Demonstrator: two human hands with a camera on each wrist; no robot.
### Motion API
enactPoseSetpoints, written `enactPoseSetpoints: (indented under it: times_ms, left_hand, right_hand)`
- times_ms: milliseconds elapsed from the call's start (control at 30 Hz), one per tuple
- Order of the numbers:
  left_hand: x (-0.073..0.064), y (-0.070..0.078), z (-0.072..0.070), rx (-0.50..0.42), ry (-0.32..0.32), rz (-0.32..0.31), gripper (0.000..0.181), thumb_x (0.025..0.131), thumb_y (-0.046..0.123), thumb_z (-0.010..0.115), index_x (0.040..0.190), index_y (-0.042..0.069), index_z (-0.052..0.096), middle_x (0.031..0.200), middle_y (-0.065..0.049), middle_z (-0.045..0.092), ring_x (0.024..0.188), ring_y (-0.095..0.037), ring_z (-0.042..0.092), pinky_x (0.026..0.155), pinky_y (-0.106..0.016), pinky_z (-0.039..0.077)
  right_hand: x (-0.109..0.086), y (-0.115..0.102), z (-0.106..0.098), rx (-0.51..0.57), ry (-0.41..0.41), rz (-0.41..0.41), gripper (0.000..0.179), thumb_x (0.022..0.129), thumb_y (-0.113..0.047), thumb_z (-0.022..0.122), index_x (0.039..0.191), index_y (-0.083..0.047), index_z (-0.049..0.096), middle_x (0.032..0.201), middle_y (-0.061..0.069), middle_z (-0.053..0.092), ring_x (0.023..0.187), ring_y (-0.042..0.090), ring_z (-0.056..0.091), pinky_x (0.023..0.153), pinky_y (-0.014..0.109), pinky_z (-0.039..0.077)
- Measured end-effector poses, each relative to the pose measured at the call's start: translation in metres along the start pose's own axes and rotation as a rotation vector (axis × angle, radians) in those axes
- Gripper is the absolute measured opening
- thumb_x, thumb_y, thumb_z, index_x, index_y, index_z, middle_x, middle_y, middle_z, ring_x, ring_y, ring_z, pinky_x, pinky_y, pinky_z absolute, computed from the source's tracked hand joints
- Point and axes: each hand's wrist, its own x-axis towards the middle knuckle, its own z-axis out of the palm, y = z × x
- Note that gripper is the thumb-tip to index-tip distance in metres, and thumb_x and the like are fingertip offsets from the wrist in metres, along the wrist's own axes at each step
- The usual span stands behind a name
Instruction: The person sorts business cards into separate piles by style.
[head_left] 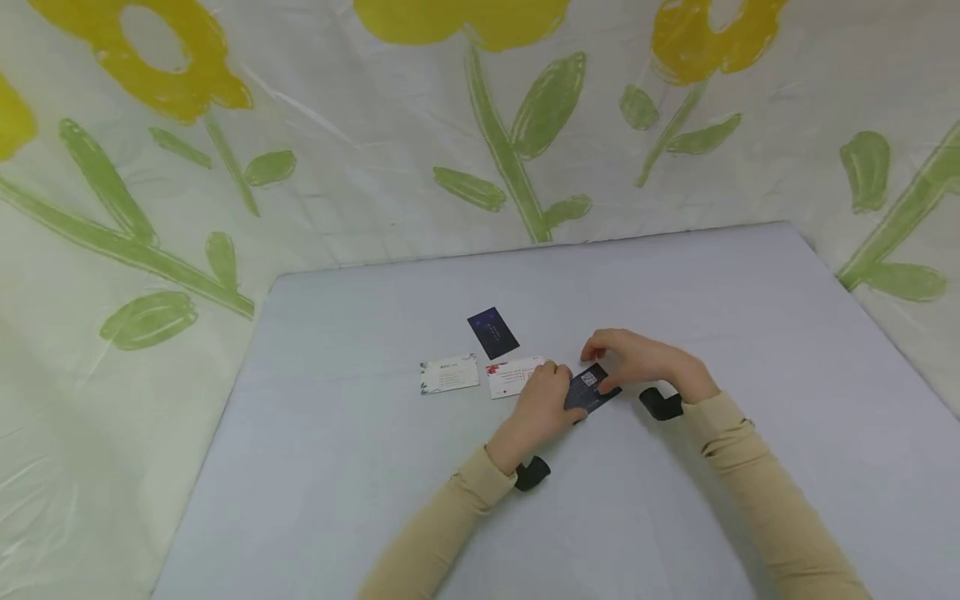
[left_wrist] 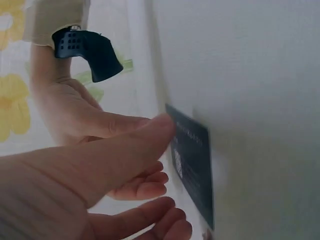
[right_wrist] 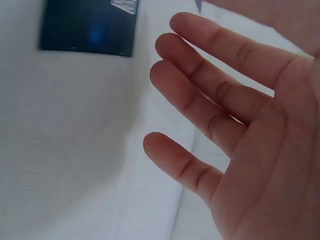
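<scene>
A dark business card [head_left: 594,387] with a QR code lies between the two hands in the head view. My left hand [head_left: 537,408] is at its left end, fingers bent, the thumb along the near corner; in the left wrist view the thumb tip overlaps the dark card [left_wrist: 194,167], which stands at a slant. From the right, my right hand [head_left: 645,365] arches over the card's other end, its thumb overlapping the edge. In the right wrist view its fingers [right_wrist: 210,90] are extended and spread, apart from the card.
Left of the hands are a white card with red flowers [head_left: 508,379], partly covered by the left hand, and a white card with leafy corners [head_left: 450,374]. Another dark card [head_left: 493,332] lies behind them on the pale table [head_left: 322,467]. A flower-painted sheet [head_left: 360,167] hangs beyond the table.
</scene>
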Motion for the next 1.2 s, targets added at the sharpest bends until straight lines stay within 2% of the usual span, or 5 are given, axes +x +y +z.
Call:
enactPoseSetpoints:
  times_ms: [200,533,767,1000,1200]
  left_hand:
    - [0.006,0.003,0.009,0.120,-0.039,-0.053,0.056,0.073,0.038,0.077,0.106,-0.003,0.058,0.094,-0.011,0.056,0.084,-0.020,0.050,0.076,-0.029,0.042]
    - [0.013,-0.001,0.007,-0.005,-0.078,-0.084,0.052,0.067,0.033,0.083,0.098,-0.001,0.058,0.089,-0.009,0.055,0.081,-0.019,0.049,0.072,-0.028,0.042]
    - [0.019,-0.007,0.008,-0.038,-0.017,-0.038,0.051,0.063,0.027,0.086,0.101,0.008,0.057,0.095,-0.006,0.057,0.085,-0.019,0.050,0.074,-0.029,0.042]
    - [0.026,-0.014,0.006,-0.261,0.031,0.010,0.029,0.080,0.004,0.070,0.105,0.009,0.057,0.092,-0.005,0.055,0.082,-0.016,0.051,0.071,-0.026,0.043]
    - [0.041,-0.020,0.001,-0.376,0.112,0.046,0.020,0.085,-0.002,0.059,0.103,0.007,0.062,0.086,-0.006,0.057,0.080,-0.015,0.051,0.073,-0.025,0.041]
  right_hand:
    - [-0.001,0.002,0.008,-0.063,-0.015,-0.019,0.045,0.066,-0.004,0.079,0.106,-0.003,0.060,0.105,0.006,0.057,0.098,0.025,0.052,0.087,0.043,0.040]
    - [-0.001,0.006,0.011,-0.101,-0.003,-0.012,0.042,0.061,-0.005,0.081,0.098,-0.008,0.061,0.098,0.003,0.055,0.093,0.021,0.052,0.084,0.041,0.039]
    - [-0.005,0.015,0.013,-0.021,0.046,0.005,0.039,0.063,-0.004,0.083,0.092,-0.010,0.058,0.094,0.002,0.054,0.090,0.019,0.052,0.080,0.039,0.044]
    - [-0.012,0.021,0.009,0.118,0.149,0.018,0.014,0.081,-0.002,0.069,0.088,-0.009,0.058,0.087,0.002,0.058,0.082,0.017,0.057,0.071,0.033,0.049]
    - [-0.012,0.025,0.003,0.165,0.285,0.083,0.008,0.084,-0.008,0.067,0.089,-0.006,0.061,0.087,0.005,0.061,0.084,0.018,0.058,0.074,0.031,0.046]
